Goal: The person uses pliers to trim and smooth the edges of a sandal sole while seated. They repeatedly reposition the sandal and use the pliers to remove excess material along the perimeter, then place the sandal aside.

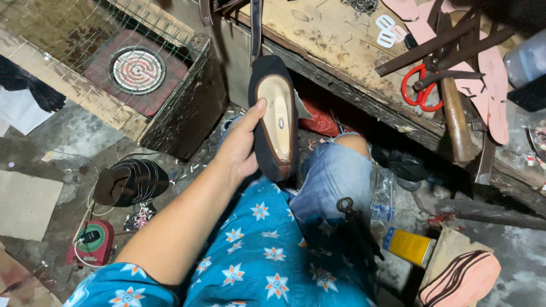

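My left hand [242,145] grips a black shoe upper stretched over a pale wooden last [275,116], sole side up, held above my knees in front of the workbench. My thumb lies along its left edge. My right hand is out of view. A pair of dark pincers [354,224] lies on my lap over my blue flowered shirt, near the torn knee of my jeans [335,170].
A worn wooden workbench [335,45] carries red-handled scissors [420,85], a hammer [456,122], dark leather strips and pink insole pieces. A wire-caged box with a round heater coil [137,70] stands at left. Black strappy sandals [129,182], a yellow tin [409,245] and a pink sole [463,278] lie on the floor.
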`<state>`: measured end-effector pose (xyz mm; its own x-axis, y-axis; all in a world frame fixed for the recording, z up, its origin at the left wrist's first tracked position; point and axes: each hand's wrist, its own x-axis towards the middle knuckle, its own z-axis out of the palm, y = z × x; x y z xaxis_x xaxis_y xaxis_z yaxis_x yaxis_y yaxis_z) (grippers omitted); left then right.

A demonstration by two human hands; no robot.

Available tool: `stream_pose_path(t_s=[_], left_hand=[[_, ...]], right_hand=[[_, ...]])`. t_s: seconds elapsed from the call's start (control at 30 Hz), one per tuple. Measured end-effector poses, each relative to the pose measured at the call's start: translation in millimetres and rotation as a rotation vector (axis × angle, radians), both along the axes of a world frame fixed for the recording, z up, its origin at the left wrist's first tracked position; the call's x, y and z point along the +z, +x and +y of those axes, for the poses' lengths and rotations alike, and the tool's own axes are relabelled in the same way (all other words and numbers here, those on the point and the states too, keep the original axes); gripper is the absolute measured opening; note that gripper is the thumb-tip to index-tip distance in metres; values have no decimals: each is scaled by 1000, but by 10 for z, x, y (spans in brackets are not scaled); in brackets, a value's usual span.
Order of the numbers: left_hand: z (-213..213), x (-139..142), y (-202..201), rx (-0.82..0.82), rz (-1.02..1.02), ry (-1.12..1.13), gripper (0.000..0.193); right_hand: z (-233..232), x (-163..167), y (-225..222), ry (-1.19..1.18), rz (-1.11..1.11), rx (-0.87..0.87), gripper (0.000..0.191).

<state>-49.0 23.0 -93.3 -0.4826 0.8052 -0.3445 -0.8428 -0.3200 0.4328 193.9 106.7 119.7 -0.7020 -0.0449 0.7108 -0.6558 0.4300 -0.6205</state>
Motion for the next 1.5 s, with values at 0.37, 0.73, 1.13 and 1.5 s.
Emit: stream_pose_path(t_s=[0.37,0.73,1.13,1.5], left_hand=[[19,-23,-69,88,-91,7,48],[-123,394,523,228,695,-171,35],[-463,777,36,-39,307,80,37],[-637,1051,-172,280,1353,-328,38]], right_hand=[[44,-305,-98,-4,-4,-22,43],[194,-1023,-526,-112,-665,-628,44],[292,-1927,-354,-1439,-993,264,52],[798,-2493,793,170,-1307,-660,62]])
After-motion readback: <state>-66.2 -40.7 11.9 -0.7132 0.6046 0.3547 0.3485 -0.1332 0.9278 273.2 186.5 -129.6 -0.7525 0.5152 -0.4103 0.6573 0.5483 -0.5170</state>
